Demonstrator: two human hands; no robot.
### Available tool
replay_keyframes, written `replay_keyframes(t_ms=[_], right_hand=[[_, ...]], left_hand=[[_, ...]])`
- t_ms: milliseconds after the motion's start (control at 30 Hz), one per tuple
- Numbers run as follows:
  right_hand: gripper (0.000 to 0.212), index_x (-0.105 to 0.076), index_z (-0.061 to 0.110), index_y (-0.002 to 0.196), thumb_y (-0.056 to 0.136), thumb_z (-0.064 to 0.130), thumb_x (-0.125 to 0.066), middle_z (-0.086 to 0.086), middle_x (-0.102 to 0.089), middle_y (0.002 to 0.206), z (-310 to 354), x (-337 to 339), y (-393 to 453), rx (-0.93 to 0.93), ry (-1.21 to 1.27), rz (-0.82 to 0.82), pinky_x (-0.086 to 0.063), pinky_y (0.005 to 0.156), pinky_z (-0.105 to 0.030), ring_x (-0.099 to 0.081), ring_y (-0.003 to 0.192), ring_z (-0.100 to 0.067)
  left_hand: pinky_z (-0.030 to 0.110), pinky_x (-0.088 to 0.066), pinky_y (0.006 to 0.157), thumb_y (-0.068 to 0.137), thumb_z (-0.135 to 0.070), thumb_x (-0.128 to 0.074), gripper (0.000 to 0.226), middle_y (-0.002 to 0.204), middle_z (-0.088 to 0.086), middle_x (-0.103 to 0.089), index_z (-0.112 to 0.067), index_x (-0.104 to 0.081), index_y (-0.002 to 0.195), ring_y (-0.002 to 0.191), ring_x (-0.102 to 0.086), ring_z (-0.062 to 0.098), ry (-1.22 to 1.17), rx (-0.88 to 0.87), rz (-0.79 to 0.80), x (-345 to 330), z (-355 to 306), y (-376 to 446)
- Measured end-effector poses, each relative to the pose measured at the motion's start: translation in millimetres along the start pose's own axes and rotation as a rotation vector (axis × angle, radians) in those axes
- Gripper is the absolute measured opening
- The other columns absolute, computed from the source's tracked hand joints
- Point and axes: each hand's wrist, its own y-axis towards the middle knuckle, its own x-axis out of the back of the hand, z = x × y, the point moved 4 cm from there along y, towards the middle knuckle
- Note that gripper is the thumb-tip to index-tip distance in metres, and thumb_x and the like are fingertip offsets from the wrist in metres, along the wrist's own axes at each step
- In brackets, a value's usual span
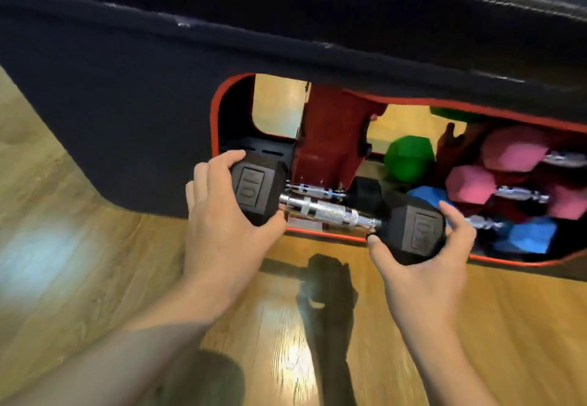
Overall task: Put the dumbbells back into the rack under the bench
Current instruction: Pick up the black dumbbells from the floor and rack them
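A black hex dumbbell with a chrome handle (pixel 330 213) hangs level at the red-trimmed opening (pixel 216 110) of the rack under the black padded bench (pixel 286 34). My left hand (pixel 222 215) grips its left head and my right hand (pixel 425 266) cups its right head from below. Right behind it, a second black dumbbell (pixel 365 191) lies inside the rack. Further right in the rack sit a green dumbbell (pixel 408 159), pink dumbbells (pixel 470 185) and blue dumbbells (pixel 533 235).
A red metal frame post (pixel 330 138) stands inside the opening just behind the held dumbbell. The bench's black side panel (pixel 111 119) closes off the left. Glossy wooden floor (pixel 79 262) lies below, with my arms' shadow on it.
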Motion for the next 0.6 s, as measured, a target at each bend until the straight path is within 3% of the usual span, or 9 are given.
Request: replay_keyframes(t_ms=[67, 200, 267, 333, 433, 533, 600], right_hand=[[0.086, -0.034, 0.041, 0.135, 0.068, 0.031, -0.088, 0.031, -0.048, 0.114, 5, 5, 18, 0.021, 0.010, -0.011, -0.040, 0.076, -0.002, -0.051, 0.102, 0.016], [0.087, -0.033, 0.040, 0.137, 0.069, 0.036, -0.088, 0.040, -0.044, 0.106, 15, 3, 53, 0.048, -0.002, 0.010, -0.033, 0.071, 0.008, -0.043, 0.102, 0.026], [0.088, -0.031, 0.042, 0.138, 0.069, 0.039, -0.087, 0.041, -0.043, 0.108, 20, -3, 68, 0.058, 0.000, 0.030, -0.036, 0.071, 0.006, -0.046, 0.106, 0.019], [0.090, -0.030, 0.041, 0.140, 0.070, 0.040, -0.086, 0.032, -0.046, 0.112, 24, -9, 82, 0.062, -0.002, 0.046, -0.037, 0.075, 0.001, -0.050, 0.105, 0.006], [0.090, -0.030, 0.041, 0.141, 0.070, 0.041, -0.086, 0.024, -0.049, 0.117, 25, -17, 97, 0.064, 0.005, 0.072, -0.038, 0.082, -0.008, -0.051, 0.110, 0.000], [0.087, -0.031, 0.043, 0.139, 0.071, 0.040, -0.086, 0.033, -0.048, 0.110, 22, -24, 111, 0.058, 0.007, 0.070, -0.036, 0.069, 0.003, -0.050, 0.103, 0.010], [0.087, -0.032, 0.039, 0.141, 0.073, 0.037, -0.086, 0.028, -0.049, 0.110, 20, -27, 118, 0.044, 0.002, 0.069, -0.036, 0.063, 0.005, -0.052, 0.101, 0.004]], left_hand=[[0.016, -0.036, 0.081, 0.066, -0.033, -0.084, 0.082, 0.119, -0.019, -0.038, -0.041, -0.034, 0.130, 0.117, -0.043, 0.011, -0.041, -0.006, 0.002, -8, -11, 13], [0.016, -0.037, 0.082, 0.066, -0.033, -0.084, 0.082, 0.123, -0.015, -0.039, -0.041, -0.034, 0.130, 0.118, -0.044, 0.013, -0.059, 0.003, -0.011, -19, -24, 42], [0.022, -0.040, 0.087, 0.067, -0.033, -0.084, 0.081, 0.124, -0.014, -0.040, -0.039, -0.034, 0.130, 0.119, -0.044, 0.014, -0.065, 0.008, -0.021, -22, -26, 53], [0.031, -0.044, 0.093, 0.067, -0.033, -0.084, 0.080, 0.125, -0.012, -0.041, -0.037, -0.035, 0.131, 0.120, -0.045, 0.016, -0.070, 0.022, -0.028, -25, -25, 63], [0.040, -0.046, 0.101, 0.068, -0.032, -0.085, 0.078, 0.126, -0.010, -0.042, -0.033, -0.038, 0.131, 0.122, -0.044, 0.017, -0.087, 0.049, -0.028, -30, -24, 77], [0.044, -0.043, 0.106, 0.069, -0.032, -0.084, 0.077, 0.129, -0.009, -0.041, -0.030, -0.039, 0.132, 0.125, -0.042, 0.017, -0.080, 0.044, -0.037, -37, -24, 89], [0.044, -0.042, 0.108, 0.069, -0.032, -0.085, 0.081, 0.133, -0.006, -0.042, -0.029, -0.039, 0.135, 0.128, -0.042, 0.018, -0.074, 0.054, -0.034, -43, -25, 93]])
